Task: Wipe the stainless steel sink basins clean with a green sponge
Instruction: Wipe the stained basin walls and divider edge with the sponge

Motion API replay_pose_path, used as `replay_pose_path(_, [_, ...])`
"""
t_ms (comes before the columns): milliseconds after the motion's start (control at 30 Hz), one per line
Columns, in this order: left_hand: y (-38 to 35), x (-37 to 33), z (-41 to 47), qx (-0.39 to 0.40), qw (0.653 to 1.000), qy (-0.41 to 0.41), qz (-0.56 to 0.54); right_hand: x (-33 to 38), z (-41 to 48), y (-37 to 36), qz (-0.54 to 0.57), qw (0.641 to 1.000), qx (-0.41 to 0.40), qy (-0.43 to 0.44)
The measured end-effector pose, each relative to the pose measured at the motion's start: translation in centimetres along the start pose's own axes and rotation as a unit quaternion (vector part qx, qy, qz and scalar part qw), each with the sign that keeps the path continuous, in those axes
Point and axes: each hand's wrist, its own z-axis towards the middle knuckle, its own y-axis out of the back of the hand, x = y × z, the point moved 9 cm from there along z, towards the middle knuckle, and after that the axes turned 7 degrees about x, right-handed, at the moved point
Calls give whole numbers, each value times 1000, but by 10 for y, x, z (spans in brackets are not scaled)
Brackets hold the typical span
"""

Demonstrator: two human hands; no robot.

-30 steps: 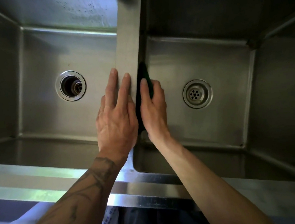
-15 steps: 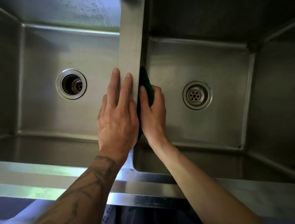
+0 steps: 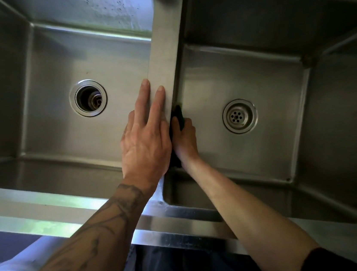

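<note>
Stainless steel double sink [image 3: 47, 207], with both hands at the divider [image 3: 164, 53] between its basins.
Left hand [image 3: 144, 139] lies flat on top of the divider, fingers straight, grasping nothing. Right hand [image 3: 184, 139] is down inside the right basin [image 3: 244, 71], fingers curled round a dark green sponge [image 3: 179, 115] pressed against that basin's left wall, just under the divider's edge. Left basin [image 3: 96, 62] has an open drain hole [image 3: 88, 98]; a perforated strainer [image 3: 240, 116] sits right of the sponge.

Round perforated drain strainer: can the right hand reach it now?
Likely yes: the right hand, holding the dark green sponge against the steel divider, has only bare floor between it and the round perforated drain strainer.
</note>
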Motion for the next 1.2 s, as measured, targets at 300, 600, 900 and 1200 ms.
replay_pose_path(300, [1,0,0,2,1000,1,-16,-17,-32,1,12,996,84,-23])
replay_pose_path(600, [1,4,-4,14,999,4,-40,-28,-51,-1,-84,978,189,-21])
replay_pose_path(900, [5,6,-105,22,997,75,5,-30,-46,-4,-203,944,255,39])
replay_pose_path(1200, [-4,-3,-139,-32,988,143,54,-57,-29,-10,-406,839,342,121])
